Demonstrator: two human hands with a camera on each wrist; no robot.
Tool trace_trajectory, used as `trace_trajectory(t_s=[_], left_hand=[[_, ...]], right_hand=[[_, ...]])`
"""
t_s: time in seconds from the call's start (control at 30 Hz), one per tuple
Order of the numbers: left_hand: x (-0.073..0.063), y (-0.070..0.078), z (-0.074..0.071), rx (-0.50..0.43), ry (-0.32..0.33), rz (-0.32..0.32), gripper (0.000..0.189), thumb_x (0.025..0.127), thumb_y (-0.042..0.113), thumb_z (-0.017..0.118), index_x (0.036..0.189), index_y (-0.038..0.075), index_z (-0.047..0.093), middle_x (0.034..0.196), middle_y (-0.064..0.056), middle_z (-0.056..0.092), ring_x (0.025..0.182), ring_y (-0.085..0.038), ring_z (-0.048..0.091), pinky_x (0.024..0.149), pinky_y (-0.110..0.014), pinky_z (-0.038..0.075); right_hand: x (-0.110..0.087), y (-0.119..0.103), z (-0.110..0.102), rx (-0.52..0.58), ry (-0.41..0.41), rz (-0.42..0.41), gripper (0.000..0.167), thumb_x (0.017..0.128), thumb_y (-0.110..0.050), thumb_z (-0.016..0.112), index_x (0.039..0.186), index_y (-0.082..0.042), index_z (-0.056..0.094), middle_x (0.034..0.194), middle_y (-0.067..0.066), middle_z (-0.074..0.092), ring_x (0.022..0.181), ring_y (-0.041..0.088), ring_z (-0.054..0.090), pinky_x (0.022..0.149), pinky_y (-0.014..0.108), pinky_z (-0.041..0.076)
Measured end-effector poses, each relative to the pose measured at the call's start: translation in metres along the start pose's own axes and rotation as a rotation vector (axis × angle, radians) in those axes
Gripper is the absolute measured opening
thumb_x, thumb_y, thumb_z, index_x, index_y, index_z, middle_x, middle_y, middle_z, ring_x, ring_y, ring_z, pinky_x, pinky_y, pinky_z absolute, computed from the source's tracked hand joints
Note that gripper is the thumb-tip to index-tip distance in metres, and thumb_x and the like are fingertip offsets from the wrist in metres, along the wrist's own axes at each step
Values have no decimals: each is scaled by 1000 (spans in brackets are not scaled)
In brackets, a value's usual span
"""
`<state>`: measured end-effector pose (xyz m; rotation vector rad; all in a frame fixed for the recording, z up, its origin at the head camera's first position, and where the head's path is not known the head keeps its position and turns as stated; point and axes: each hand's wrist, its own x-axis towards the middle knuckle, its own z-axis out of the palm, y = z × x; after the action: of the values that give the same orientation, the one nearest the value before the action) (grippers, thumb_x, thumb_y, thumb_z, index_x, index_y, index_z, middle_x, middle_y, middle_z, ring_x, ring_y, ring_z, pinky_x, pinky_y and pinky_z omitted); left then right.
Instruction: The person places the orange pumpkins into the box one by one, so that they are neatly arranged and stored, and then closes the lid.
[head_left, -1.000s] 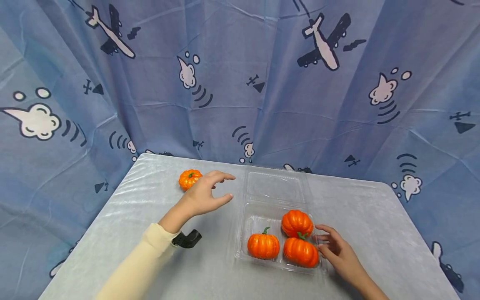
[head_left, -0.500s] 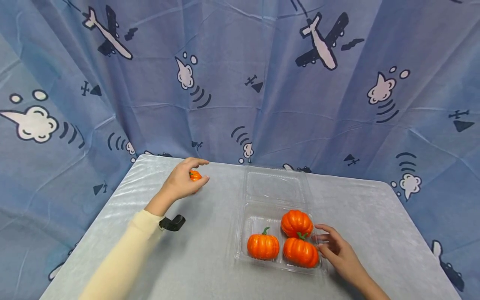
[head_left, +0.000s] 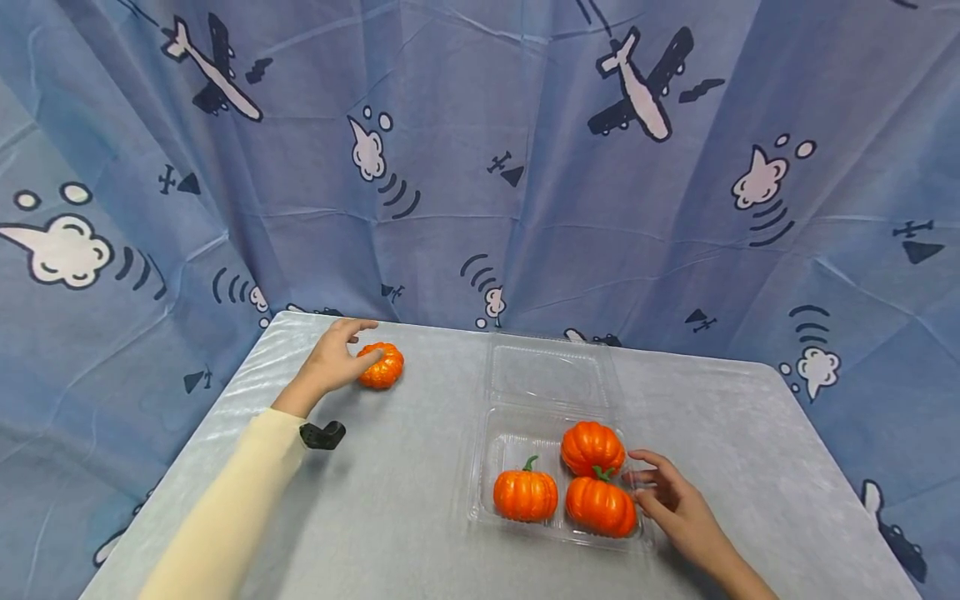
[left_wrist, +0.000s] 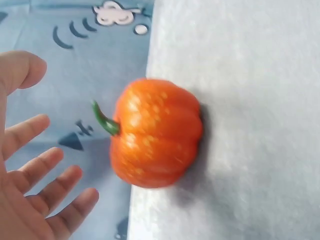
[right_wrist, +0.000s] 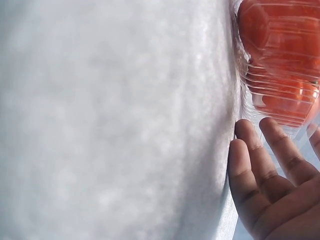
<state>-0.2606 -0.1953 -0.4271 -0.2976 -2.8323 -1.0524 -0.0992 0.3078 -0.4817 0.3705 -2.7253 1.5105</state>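
A small orange pumpkin [head_left: 384, 369] with a green stem [left_wrist: 106, 120] sits on the table at the back left. Around its left side my left hand [head_left: 330, 358] spreads its fingers, the thumb overlapping the pumpkin in the head view; the left wrist view shows a gap between fingers and pumpkin [left_wrist: 157, 134]. Right of the middle lies a clear plastic clamshell box [head_left: 480, 492] with its lid folded back. Inside it are three orange pumpkins [head_left: 525, 496]. At the box's right wall my right hand [head_left: 686, 517] rests with relaxed fingers, fingertips right at the clear side [right_wrist: 280, 100].
The transparent lid [head_left: 547, 375] lies flat behind the box. A pale cloth covers the table [head_left: 750, 433]. Behind the table's back edge hangs a blue curtain [head_left: 450, 167] printed with planes and clouds. A black device [head_left: 322, 435] is strapped at the left wrist.
My left hand has moved left, past the lone pumpkin to its left side, so more of that pumpkin shows. My right hand and the box have stayed put.
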Motion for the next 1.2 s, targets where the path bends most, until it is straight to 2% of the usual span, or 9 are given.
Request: trace_trajectory(t_s=[0.23,0.47,0.63,0.97,1.2], left_hand=[[3,-20,8,-55,-40,-59,55,88,32,65,137,12,50,139,-20,46,117,-40,54,95,-51,47],[3,-31,17,-150,-85,-135,60,89,31,64,143,11,44,144,-21,42,123,-42,51,99,-53,45],[4,-36,23,-151,-75,-142,60,89,30,64,142,8,44,143,-24,43,122,-43,51,100,-53,44],[3,-40,29,-194,-105,-178,64,88,26,64,144,5,40,144,-25,43,124,-43,50,102,-52,44],[1,-41,33,-240,-97,-198,64,89,24,64,144,5,39,144,-23,44,127,-43,48,105,-52,41]], right_hand=[[-1,-1,0,-2,2,45,45,94,-7,58,136,-3,43,108,25,64,78,2,64,63,25,55],[0,1,0,5,2,32,45,94,-5,58,136,-2,43,107,26,64,79,2,65,65,25,57],[-1,0,0,5,-4,34,45,94,-4,57,136,-3,42,108,25,63,80,3,65,66,25,57],[-1,-1,0,7,-7,40,45,94,-4,57,137,-2,42,108,26,63,81,2,65,66,25,57],[-1,0,0,12,-4,8,44,94,-3,56,136,-1,42,106,26,64,81,3,66,66,26,57]])
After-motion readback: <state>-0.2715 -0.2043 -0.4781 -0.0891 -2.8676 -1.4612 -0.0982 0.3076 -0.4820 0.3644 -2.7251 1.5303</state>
